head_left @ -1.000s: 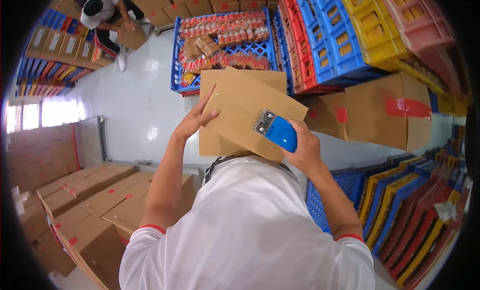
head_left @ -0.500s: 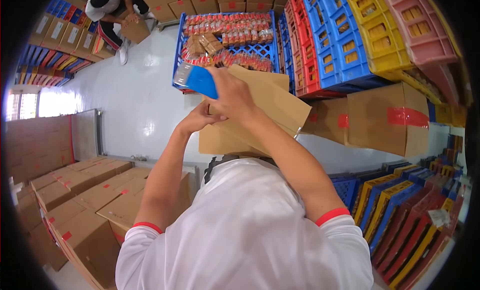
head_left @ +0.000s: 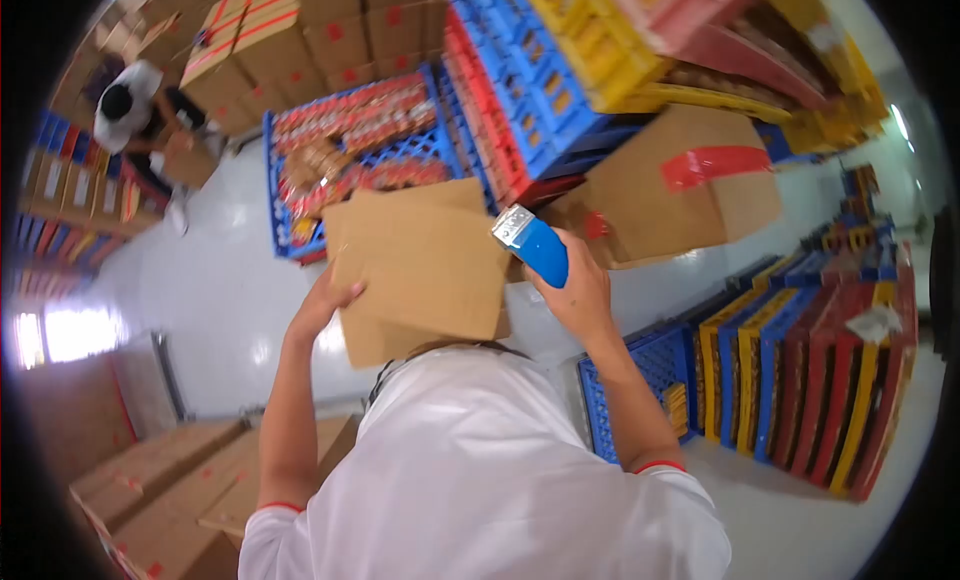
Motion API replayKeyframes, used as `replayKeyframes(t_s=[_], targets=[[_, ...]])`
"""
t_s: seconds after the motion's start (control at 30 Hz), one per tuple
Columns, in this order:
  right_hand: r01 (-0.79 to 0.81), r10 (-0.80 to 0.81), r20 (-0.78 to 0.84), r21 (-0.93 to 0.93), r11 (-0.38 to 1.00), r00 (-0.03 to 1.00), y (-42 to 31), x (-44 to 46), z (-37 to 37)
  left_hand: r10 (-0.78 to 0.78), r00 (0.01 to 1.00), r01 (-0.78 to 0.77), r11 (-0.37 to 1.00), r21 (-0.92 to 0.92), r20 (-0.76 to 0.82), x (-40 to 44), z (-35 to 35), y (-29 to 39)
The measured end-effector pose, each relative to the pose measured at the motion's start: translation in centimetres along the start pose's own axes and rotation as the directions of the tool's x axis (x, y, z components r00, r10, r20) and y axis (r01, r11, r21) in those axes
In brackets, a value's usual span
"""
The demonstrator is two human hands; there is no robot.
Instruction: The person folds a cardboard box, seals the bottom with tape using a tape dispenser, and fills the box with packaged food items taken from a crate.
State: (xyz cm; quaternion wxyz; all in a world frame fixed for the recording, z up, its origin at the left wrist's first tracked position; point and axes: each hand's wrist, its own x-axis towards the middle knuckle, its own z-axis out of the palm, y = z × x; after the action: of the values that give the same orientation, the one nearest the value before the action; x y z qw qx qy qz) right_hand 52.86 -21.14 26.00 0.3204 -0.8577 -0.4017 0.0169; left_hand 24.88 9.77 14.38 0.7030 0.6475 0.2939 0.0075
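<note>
Blue tape dispenser (head_left: 537,248) was in right grip (head_left: 582,295)

Fingers were closed round its body, metal head jutting out toward cardboard (head_left: 425,265). Left grip (head_left: 325,302) was closed on cardboard's left edge, thumb on top. Blue crate (head_left: 272,195) was beyond.

Between the flat cardboard (head_left: 425,255) and the blue crate of packets (head_left: 280,220) at its upper left there is no gap in view, since the cardboard overlaps the crate's near edge, while to the left a wide stretch of floor (head_left: 215,300) leaves room to pass. On the right, the taped carton (head_left: 640,205) and the stacked crates (head_left: 590,65) above it block the way beyond the blue tool (head_left: 540,252), with bare floor opening below the carton, down to the lower blue crate (head_left: 640,355).
</note>
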Motion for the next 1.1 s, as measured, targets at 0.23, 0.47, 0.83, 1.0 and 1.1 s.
replayKeyframes(t_s=[0.23,0.47,0.83,1.0,1.1], targets=[[-0.212,0.399,-0.455,0.407,0.888,0.796,2.3,-0.3,-16.6,0.34,0.845,0.156,0.58,0.8,-0.412,-4.1,5.1,2.8],[-0.159,0.591,-0.349,0.752,0.64,0.727,13.2,8.1,-25.3,0.353,0.9,-0.332,0.176,0.927,0.255,-1.6,13.4,4.2],[-0.316,0.495,-0.365,0.45,0.835,0.789,19.7,13.5,-25.6,0.436,0.88,-0.289,0.183,0.94,0.186,-1.5,13.9,4.2],[-0.274,0.278,-0.113,0.047,0.961,0.954,21.2,12.0,-27.9,0.446,0.884,-0.261,0.22,0.94,0.141,1.5,11.5,6.9],[-0.227,0.238,-0.048,0.166,0.96,0.97,24.0,12.8,-28.4,0.568,0.818,-0.242,0.198,0.95,0.09,7.3,8.0,7.9]])
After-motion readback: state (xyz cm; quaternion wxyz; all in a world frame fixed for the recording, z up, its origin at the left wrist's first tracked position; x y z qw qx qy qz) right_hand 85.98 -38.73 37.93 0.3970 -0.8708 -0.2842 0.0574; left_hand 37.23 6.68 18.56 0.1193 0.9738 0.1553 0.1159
